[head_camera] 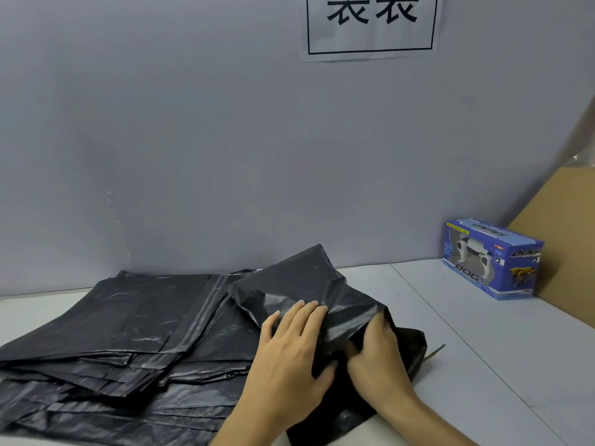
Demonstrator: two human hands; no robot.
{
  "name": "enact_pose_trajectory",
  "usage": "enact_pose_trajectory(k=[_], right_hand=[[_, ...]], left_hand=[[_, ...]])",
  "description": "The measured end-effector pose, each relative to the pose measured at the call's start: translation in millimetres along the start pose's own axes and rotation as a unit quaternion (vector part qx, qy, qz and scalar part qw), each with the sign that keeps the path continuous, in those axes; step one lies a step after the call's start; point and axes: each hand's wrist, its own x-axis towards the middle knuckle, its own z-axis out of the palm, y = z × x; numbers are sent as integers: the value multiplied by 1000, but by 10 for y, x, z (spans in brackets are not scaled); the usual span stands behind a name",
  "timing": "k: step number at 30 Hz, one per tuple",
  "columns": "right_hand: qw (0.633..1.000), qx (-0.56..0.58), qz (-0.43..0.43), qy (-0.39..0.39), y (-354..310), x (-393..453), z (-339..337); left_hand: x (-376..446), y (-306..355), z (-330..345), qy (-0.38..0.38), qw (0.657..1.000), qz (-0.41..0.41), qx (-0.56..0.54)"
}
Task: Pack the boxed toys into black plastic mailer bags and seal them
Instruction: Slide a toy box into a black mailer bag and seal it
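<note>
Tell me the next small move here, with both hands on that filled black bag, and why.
Probably fold the loose open end under and press it shut. The filled bag already bulges in a boxy shape, the left hand lies flat on top, and the right hand grips the slack plastic at its near end, which looks unsealed. The blue toy box waits by the wall.

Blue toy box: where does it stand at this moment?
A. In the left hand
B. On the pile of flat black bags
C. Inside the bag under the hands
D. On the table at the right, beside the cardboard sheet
D: the blue toy box stands on the table beside the cardboard sheet, apart from both hands.
</note>
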Motion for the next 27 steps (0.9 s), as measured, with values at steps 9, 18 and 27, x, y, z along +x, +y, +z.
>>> enact_pose_trajectory(k=[9,18,27], right_hand=[[980,-109,-65,-153,-153,178,-612],[954,-258,-119,-93,127,270,-670],[974,-195,-112,-27,156,277,-574]], left_hand=[[18,-124,-19,13,998,-58,18],[237,-35,-5,27,997,-49,49],[530,-59,156,5,991,-57,117]])
